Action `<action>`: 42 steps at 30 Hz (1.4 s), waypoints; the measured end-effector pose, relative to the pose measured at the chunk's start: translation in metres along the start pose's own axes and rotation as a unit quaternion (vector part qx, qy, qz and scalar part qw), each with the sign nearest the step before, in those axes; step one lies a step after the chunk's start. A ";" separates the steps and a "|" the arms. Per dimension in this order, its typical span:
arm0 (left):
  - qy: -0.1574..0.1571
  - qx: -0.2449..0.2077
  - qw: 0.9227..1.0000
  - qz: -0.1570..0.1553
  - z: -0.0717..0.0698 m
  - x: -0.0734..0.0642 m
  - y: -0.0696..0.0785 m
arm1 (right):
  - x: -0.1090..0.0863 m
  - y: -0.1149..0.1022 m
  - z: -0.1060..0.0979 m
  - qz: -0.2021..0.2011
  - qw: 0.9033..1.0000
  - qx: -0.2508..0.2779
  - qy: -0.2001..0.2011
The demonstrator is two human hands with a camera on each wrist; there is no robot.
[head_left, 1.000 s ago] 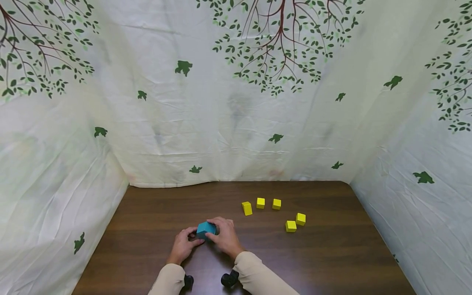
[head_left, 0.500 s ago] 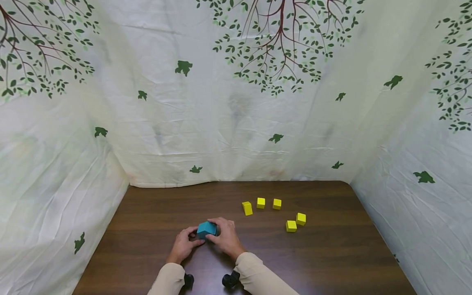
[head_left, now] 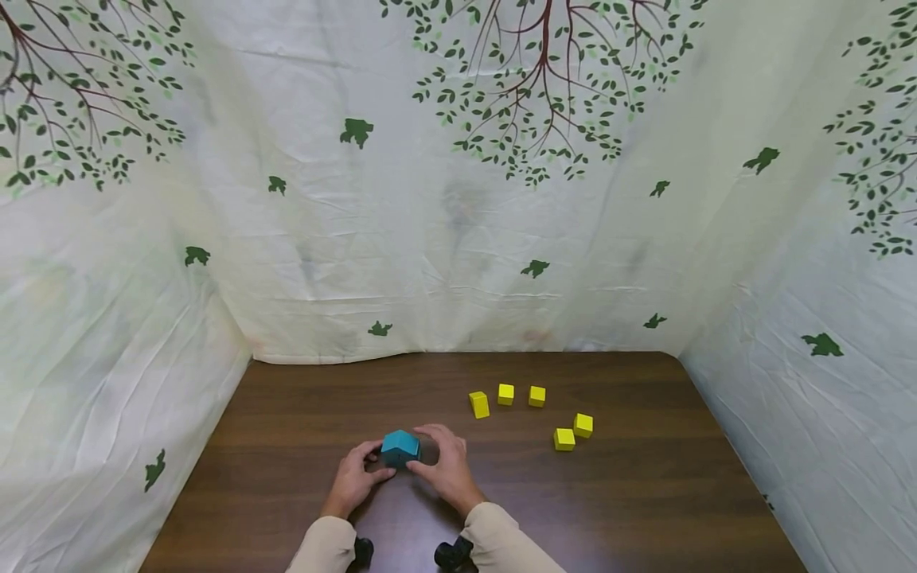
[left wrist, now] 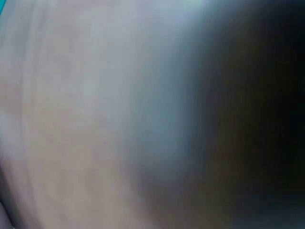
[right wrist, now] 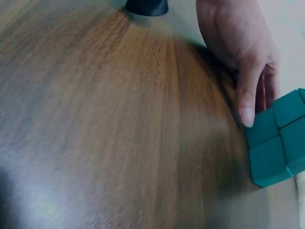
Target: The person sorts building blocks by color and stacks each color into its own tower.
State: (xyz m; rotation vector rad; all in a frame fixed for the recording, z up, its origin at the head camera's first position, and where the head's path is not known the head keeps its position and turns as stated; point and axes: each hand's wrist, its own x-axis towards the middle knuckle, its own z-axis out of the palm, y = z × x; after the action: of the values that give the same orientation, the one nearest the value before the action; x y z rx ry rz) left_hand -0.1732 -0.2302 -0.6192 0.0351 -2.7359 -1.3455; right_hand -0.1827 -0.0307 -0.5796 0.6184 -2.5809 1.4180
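closely, both hands (head_left: pixel 353 479) (head_left: pixel 451 473) flank a grooved blue block (head_left: pixel 399 449).

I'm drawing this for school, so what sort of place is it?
Maybe a curtained-off corner for playing or filming; I can't tell which. Pale cloth with printed leaves hangs around a brown table, where yellow blocks sit and a left hand holds a turquoise block.

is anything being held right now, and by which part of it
Yes: the blue block, by its left side, with thumb and fingers of the left hand. The right hand has its fingers off it; whether its thumb touches is unclear.
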 end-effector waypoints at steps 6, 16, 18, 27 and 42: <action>-0.003 -0.005 1.000 -0.007 0.000 -0.010 0.002 | -0.008 0.007 -0.006 -0.003 0.999 0.014 0.028; 0.050 -0.013 0.999 -0.013 0.006 -0.040 0.008 | -0.022 0.021 -0.028 0.040 0.996 0.037 0.065; 0.074 -0.011 0.997 -0.015 0.008 -0.044 0.010 | -0.023 0.025 -0.034 0.037 0.995 0.035 0.083; 0.108 0.002 0.994 -0.019 0.025 -0.052 0.027 | -0.026 0.047 -0.063 0.059 0.990 0.017 0.124; 0.065 -0.078 0.992 0.081 0.085 -0.034 0.064 | -0.028 0.084 -0.114 0.106 0.981 0.004 0.160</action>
State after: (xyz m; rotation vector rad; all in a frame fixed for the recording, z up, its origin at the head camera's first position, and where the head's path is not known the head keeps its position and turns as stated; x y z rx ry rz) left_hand -0.1458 -0.1218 -0.6228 -0.1048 -2.4611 -1.4502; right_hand -0.2012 0.1116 -0.5909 0.1031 -2.4387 1.4477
